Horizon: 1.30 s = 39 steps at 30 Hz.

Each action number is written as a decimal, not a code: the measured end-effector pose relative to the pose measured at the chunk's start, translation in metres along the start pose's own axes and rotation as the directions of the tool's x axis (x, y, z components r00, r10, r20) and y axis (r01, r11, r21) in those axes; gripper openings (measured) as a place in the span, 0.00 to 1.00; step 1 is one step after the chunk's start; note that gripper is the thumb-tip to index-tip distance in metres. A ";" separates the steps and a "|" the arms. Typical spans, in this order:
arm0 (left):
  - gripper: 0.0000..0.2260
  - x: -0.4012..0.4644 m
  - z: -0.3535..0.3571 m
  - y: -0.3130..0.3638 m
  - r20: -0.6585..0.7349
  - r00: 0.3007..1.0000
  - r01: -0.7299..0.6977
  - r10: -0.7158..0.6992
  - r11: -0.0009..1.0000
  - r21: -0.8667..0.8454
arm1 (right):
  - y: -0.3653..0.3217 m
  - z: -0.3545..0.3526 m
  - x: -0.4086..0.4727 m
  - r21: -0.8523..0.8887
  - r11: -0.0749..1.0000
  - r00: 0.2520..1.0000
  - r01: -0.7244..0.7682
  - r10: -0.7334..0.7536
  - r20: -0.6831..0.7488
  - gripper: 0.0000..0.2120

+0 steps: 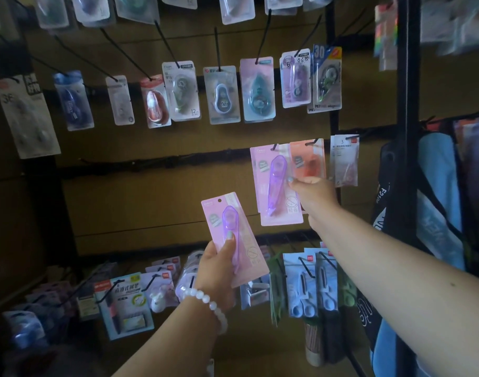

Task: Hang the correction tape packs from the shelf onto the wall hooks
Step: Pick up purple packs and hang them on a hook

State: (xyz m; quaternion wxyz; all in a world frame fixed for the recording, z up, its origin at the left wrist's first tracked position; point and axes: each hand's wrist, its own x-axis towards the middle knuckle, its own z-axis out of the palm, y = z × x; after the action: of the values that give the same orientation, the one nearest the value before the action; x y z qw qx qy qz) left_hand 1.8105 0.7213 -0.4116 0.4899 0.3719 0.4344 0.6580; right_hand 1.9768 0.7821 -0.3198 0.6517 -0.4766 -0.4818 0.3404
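Observation:
My left hand (218, 270) holds a pink correction tape pack (230, 235) with a purple dispenser, tilted, its hang hole free at the top, thumb pressed on the blister. My right hand (313, 195) pinches the right edge of a second pink pack (276, 186) of the same kind, whose top sits at a black wall hook (274, 147). Whether the hook passes through its hole I cannot tell. An orange pack (307, 159) hangs just right of it, partly behind my fingers.
Rows of other packs hang on long black hooks across the brown wall above, such as a teal one (257, 91). Lower hooks carry scissors packs (310, 284) and a blue card pack (127, 303). A black upright (408, 131) and blue bags (439, 213) stand at right.

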 end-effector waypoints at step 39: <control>0.11 -0.018 0.021 0.012 0.118 0.992 -0.047 0.038 0.996 0.073 | 0.040 0.000 -0.062 0.019 1.000 0.960 0.000 -0.005 0.280 0.07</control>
State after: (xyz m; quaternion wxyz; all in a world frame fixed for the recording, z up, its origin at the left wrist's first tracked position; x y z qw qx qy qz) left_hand 1.8298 0.7068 -0.3944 0.4859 0.4370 0.4219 0.6284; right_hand 1.9587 0.7386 -0.3763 0.5821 -0.4169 -0.5665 0.4080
